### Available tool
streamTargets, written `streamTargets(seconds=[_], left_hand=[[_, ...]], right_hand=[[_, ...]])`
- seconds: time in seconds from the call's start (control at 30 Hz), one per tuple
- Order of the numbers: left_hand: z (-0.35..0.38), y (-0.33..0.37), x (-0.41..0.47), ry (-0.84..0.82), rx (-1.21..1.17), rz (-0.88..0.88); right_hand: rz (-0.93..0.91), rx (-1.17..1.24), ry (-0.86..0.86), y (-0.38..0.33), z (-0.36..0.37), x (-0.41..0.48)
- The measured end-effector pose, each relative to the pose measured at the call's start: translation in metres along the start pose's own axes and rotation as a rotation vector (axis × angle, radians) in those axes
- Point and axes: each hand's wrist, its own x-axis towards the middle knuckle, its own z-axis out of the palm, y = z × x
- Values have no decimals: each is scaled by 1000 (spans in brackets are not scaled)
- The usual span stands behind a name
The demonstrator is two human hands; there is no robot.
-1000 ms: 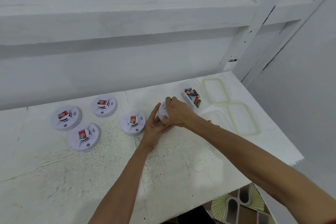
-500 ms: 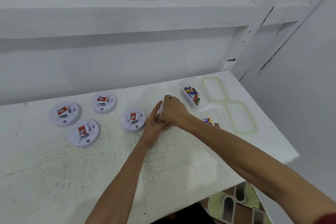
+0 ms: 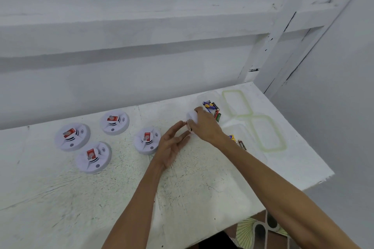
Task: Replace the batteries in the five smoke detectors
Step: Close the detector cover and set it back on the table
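Several white round smoke detectors with red labels lie on the white table (image 3: 81, 198): one at the far left (image 3: 72, 136), one behind it (image 3: 115, 123), one nearer me (image 3: 93, 157), and one beside my left hand (image 3: 147, 140). My right hand (image 3: 205, 126) grips another white detector (image 3: 191, 116), tilted on edge and mostly hidden by the fingers. My left hand (image 3: 172, 144) hovers just left of it, fingers spread and holding nothing. Loose batteries (image 3: 212, 108) lie in a clear container beyond my right hand.
A second clear container (image 3: 251, 147) with a few batteries (image 3: 238, 142) sits behind my right forearm. Two clear lids with green rims (image 3: 236, 102) (image 3: 268, 133) lie at the back right. The table's right edge drops off near them. A white wall runs along the back.
My left hand has let go of the detector and drawn back towards me with fingers spread. My right hand keeps the detector and has shifted slightly right, towards the batteries.
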Motion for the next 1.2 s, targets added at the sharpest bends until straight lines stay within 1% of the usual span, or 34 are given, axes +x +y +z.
streamTargets(seconds=[0.07, 0.2, 0.37, 0.6, 0.77, 0.93, 1.03, 1.1, 1.2], left_hand=[[1, -1, 0, 34, 9, 13], [1, -4, 3, 111, 35, 29], [5, -3, 4, 59, 132, 46], [6, -4, 4, 58, 131, 37], [5, -6, 3, 105, 118, 43], [8, -7, 4, 153, 137, 57], [9, -9, 5, 222, 147, 72], [12, -8, 1, 247, 216, 93], [17, -11, -3, 189, 451, 146]], right_hand=[[13, 26, 1, 0, -1, -3], [49, 146, 59, 1, 0, -7], [100, 387, 28, 9, 1, -4], [298, 681, 147, 23, 3, -9], [322, 751, 104, 29, 12, -7], [368, 857, 17, 37, 24, -6], [406, 975, 12, 35, 27, -12], [468, 1127, 2, 32, 34, -18], [495, 1305, 14, 30, 49, -28]])
